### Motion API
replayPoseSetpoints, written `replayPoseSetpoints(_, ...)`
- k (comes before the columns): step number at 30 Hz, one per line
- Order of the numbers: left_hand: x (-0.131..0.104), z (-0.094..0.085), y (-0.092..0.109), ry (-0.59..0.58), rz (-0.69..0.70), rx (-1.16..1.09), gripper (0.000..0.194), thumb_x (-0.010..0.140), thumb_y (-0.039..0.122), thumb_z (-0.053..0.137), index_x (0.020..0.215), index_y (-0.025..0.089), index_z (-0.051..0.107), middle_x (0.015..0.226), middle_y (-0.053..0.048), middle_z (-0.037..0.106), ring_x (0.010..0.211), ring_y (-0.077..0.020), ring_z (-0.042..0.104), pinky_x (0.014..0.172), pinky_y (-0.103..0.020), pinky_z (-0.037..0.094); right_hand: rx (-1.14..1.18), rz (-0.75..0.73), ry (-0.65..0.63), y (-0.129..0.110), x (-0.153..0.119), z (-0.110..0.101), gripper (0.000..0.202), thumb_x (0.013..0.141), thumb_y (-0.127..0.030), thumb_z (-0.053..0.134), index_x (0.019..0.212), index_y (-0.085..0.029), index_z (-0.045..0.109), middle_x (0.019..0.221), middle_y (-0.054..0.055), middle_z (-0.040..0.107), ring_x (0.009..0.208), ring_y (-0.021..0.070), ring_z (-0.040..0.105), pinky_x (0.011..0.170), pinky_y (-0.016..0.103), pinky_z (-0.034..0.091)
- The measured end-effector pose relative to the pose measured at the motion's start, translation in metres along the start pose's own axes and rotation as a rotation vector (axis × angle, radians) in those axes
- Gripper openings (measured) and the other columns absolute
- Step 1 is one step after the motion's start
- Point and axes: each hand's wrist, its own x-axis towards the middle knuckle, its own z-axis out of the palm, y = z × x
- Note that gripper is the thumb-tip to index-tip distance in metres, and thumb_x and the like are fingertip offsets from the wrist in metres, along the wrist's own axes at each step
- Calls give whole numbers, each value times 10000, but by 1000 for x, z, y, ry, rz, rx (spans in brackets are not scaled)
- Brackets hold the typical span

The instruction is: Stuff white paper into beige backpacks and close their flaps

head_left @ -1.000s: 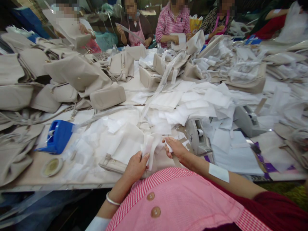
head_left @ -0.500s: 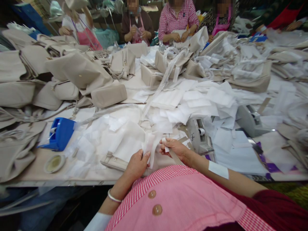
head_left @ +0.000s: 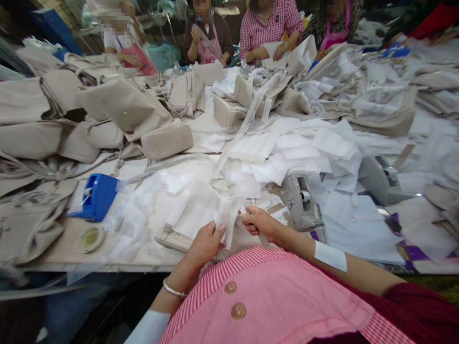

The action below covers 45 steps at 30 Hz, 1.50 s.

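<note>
The long table [head_left: 60, 251] is stretching out in front of you, and beyond its far side a co-worker in a checked shirt [head_left: 270, 28] is bending over pale work. A heap of beige bags [head_left: 124, 107] is filling the left part of the tabletop, while loose white sheets [head_left: 287, 153] are lying scattered across the middle. Right before you, one beige bag [head_left: 174, 239] is resting by the near edge, its lower side by your pink apron [head_left: 265, 296] and a white lining sheet [head_left: 195, 200] spreading over it. A grey tape dispenser [head_left: 303, 205] is standing just beyond your right hand [head_left: 261, 223], and a blue tape dispenser [head_left: 96, 198] is sitting well to the left, behind a small round dish [head_left: 89, 240]. Your left hand [head_left: 206, 243] is pinching a white strip [head_left: 224, 215], thumb on top, over the bag. Your right hand is gripping what seems, through the blur, to be a narrow beige strip [head_left: 263, 239] between thumb and curled fingers, the two hands staying apart.
</note>
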Motion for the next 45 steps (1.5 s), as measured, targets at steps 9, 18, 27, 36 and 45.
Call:
replayPoseSetpoints(9,-7,-5,3,-130,-79,-305,353,849,516,505,935,174,499,596,39,558,367,-34,272,382,-170,217,-383,-52,-72,0,-1,9,264,783,-390,599,868,-140,607,576,-30,550,455,74,458,448,203,344)
replayPoseSetpoints(18,-6,-9,-6,-172,-78,-379,412,826,574,534,932,180,475,596,38,556,363,-30,247,352,-167,166,-692,-81,-81,-25,4,15,82,850,-193,487,879,-165,558,610,-31,591,418,72,477,403,181,365)
replayPoseSetpoints(27,-9,-13,-5,-180,-77,-439,411,823,579,537,911,183,470,598,46,536,372,-22,236,367,-159,186,-901,-120,48,-15,26,17,201,861,-237,514,994,-170,649,581,-23,624,439,86,505,449,186,351)
replayPoseSetpoints(36,-8,-14,-3,-168,-74,-437,386,836,562,529,890,184,474,583,47,535,376,-26,225,366,-162,196,-1191,-136,-105,-29,14,18,284,836,-172,476,969,-167,727,676,23,700,542,116,584,557,210,392)
replayPoseSetpoints(45,-5,-7,-5,-103,-97,-381,385,824,571,520,880,193,482,580,44,562,361,-37,236,369,-181,171,-1396,-229,-51,-26,37,36,255,810,-217,491,850,-146,732,842,104,725,787,201,643,675,264,418)
